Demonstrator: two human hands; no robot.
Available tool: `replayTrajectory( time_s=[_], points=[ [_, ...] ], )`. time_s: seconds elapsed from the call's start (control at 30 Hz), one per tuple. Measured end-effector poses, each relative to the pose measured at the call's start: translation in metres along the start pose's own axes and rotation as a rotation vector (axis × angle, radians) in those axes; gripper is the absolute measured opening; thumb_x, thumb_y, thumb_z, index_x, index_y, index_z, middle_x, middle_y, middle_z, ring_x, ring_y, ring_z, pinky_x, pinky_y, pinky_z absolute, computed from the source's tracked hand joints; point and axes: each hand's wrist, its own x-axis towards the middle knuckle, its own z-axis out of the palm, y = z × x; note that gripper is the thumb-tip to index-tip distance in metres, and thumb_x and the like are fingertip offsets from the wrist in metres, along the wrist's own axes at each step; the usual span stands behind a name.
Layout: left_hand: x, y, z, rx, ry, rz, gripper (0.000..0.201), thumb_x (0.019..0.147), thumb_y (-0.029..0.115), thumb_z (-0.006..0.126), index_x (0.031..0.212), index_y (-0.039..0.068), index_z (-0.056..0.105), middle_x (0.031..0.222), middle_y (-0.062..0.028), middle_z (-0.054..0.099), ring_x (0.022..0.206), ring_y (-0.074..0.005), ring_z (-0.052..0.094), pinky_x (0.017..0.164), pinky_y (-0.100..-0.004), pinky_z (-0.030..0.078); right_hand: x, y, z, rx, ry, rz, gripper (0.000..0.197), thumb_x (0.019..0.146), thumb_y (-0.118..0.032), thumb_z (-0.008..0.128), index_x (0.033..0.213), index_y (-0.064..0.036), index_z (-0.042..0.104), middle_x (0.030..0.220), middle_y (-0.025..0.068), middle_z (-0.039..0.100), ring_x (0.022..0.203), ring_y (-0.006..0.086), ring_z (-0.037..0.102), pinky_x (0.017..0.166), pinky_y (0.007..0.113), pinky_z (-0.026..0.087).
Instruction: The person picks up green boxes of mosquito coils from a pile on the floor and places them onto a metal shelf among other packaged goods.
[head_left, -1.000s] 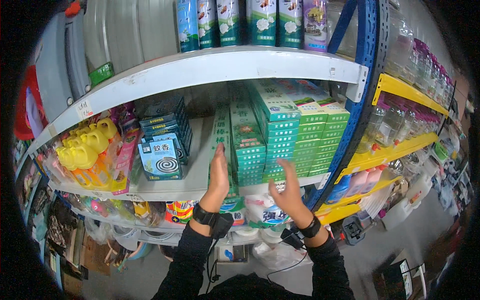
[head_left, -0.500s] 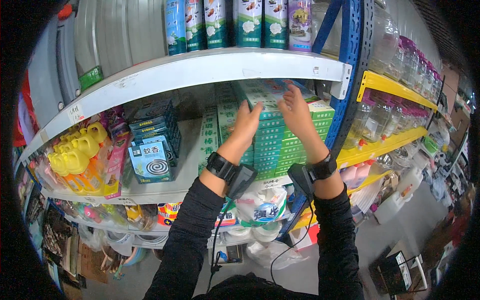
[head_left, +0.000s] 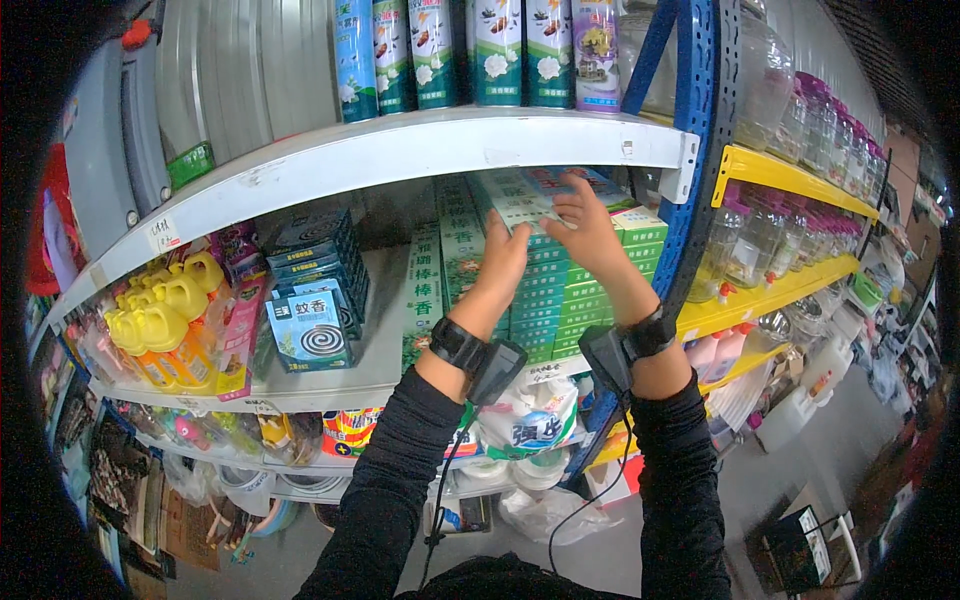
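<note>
Both my hands are at the top of a neat stack of slim green-and-white boxes (head_left: pixel 538 300) on the middle shelf. My left hand (head_left: pixel 503 262) is at the stack's front left corner, fingers stretched upward and thumb apart, gripping nothing that I can see. My right hand (head_left: pixel 590 235) is over the top box (head_left: pixel 520 195), its fingers spread and slightly bent. Whether its fingertips touch the box is unclear. Long green boxes (head_left: pixel 460 235) stand upright left of the stack, and lighter green boxes (head_left: pixel 640 235) are piled to its right.
Blue mosquito coil boxes (head_left: pixel 310 328) and yellow-capped orange bottles (head_left: pixel 165 330) stand farther left. The white upper shelf edge (head_left: pixel 420 150) runs just above my hands, carrying spray cans (head_left: pixel 497 60). A blue upright post (head_left: pixel 685 200) rises close to my right hand.
My right hand has shifted slightly left and down over the top box, its fingers spreading. My left hand has moved slightly right and lower. The view has tilted a little.
</note>
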Motion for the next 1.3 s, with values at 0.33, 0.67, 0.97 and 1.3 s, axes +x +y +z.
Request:
replayTrajectory(
  time_s=[0.33, 0.67, 0.97, 1.3],
  points=[
    [0.006, 0.000, -0.002, 0.122, 0.061, -0.116, 0.047, 0.082, 0.022, 0.044, 0.124, 0.004, 0.031, 0.121, -0.0109, 0.039, 0.112, -0.0215, 0.035, 0.095, -0.0328, 0.025, -0.004, -0.001, 0.002, -0.103, 0.017, -0.018, 0.058, 0.073, -0.011, 0.062, 0.121, -0.0012, 0.032, 0.105, 0.0200, 0.049, 0.099, 0.0271, 0.051, 0.081, 0.035, 0.043],
    [-0.015, 0.025, -0.032, -0.055, 0.086, -0.060, 0.072, 0.079, 0.035, 0.049, 0.129, -0.007, 0.019, 0.135, -0.0211, 0.021, 0.125, -0.0272, 0.022, 0.101, -0.0324, 0.017, -0.028, -0.019, 0.005, -0.179, 0.256, -0.355, 0.047, 0.071, -0.008, 0.060, 0.113, -0.0007, 0.039, 0.108, 0.0198, 0.048, 0.100, 0.0317, 0.049, 0.083, 0.036, 0.040],
    [-0.202, 0.002, -0.160, 0.256, 0.246, 0.001, 0.040, 0.078, 0.008, 0.047, 0.118, 0.000, 0.042, 0.118, -0.0087, 0.045, 0.107, -0.0156, 0.043, 0.095, -0.0300, 0.028, -0.186, -0.007, 0.041, -0.106, 0.001, -0.054, 0.023, 0.071, -0.005, 0.058, 0.093, -0.0012, 0.052, 0.077, 0.0136, 0.056, 0.069, 0.0258, 0.058, 0.064, 0.031, 0.046],
    [-0.210, -0.089, -0.168, 0.294, 0.346, -0.169, 0.035, 0.083, 0.014, 0.050, 0.109, -0.007, 0.046, 0.080, -0.0084, 0.060, 0.065, -0.0130, 0.055, 0.059, -0.0239, 0.044, -0.204, 0.046, 0.149, 0.510, -0.379, 0.690, 0.071, 0.082, -0.058, 0.030, 0.105, 0.0074, 0.048, 0.086, 0.0181, 0.059, 0.066, 0.0204, 0.059, 0.054, 0.027, 0.046]
  ],
)
